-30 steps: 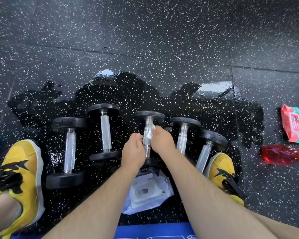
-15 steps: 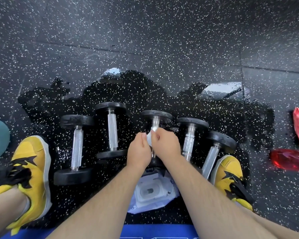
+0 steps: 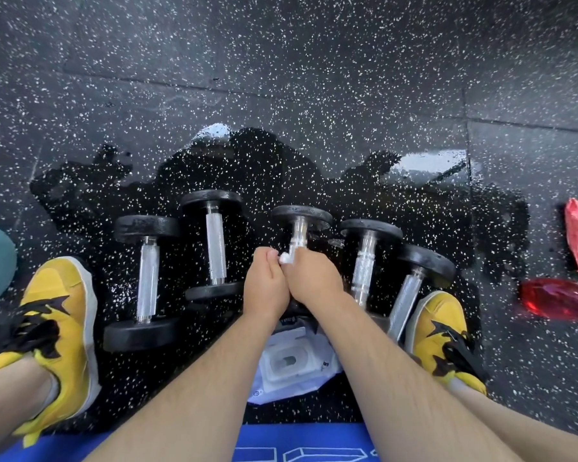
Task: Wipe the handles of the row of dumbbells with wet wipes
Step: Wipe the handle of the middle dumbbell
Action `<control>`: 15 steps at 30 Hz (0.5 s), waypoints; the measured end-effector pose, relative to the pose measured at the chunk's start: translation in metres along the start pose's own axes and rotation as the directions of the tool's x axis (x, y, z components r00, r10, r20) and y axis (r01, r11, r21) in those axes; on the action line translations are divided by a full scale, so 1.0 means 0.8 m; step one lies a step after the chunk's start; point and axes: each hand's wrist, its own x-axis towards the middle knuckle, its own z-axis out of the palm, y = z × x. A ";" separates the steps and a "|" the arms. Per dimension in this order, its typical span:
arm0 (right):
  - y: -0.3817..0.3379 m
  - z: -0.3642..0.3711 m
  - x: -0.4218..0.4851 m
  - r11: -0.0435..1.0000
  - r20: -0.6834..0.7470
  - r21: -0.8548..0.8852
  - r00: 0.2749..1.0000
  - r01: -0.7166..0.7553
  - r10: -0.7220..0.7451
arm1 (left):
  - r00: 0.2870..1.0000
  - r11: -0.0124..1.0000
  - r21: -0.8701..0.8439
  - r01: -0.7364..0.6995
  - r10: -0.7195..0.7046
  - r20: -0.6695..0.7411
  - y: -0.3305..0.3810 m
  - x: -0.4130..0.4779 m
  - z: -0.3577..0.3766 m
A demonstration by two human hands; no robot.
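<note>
Five black dumbbells (image 3: 216,251) lie in a row; a white wipe (image 3: 286,258) touches the middle handle (image 3: 298,235).

Curled left hand (image 3: 265,285) touching right hand (image 3: 315,281).

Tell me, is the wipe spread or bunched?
Bunched: the wipe is a small white wad between the left hand and right hand.

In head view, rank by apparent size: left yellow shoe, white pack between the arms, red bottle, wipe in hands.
Largest first:
left yellow shoe, nearest the camera
white pack, partly hidden
red bottle
wipe, mostly covered
</note>
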 end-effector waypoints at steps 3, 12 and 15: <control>0.012 0.003 -0.006 0.996 0.178 -0.092 0.984 0.006 0.010 | 1.000 1.000 -0.020 0.009 -0.008 0.006 -0.004 0.003 0.003; 0.021 0.018 -0.009 0.975 0.005 0.179 0.991 -0.130 0.131 | 0.999 0.999 0.005 0.034 -0.034 0.000 -0.004 0.003 0.002; 0.022 0.020 0.007 0.930 -0.086 0.333 0.977 -0.156 0.195 | 0.999 0.999 0.015 0.037 -0.037 -0.022 -0.002 0.001 0.001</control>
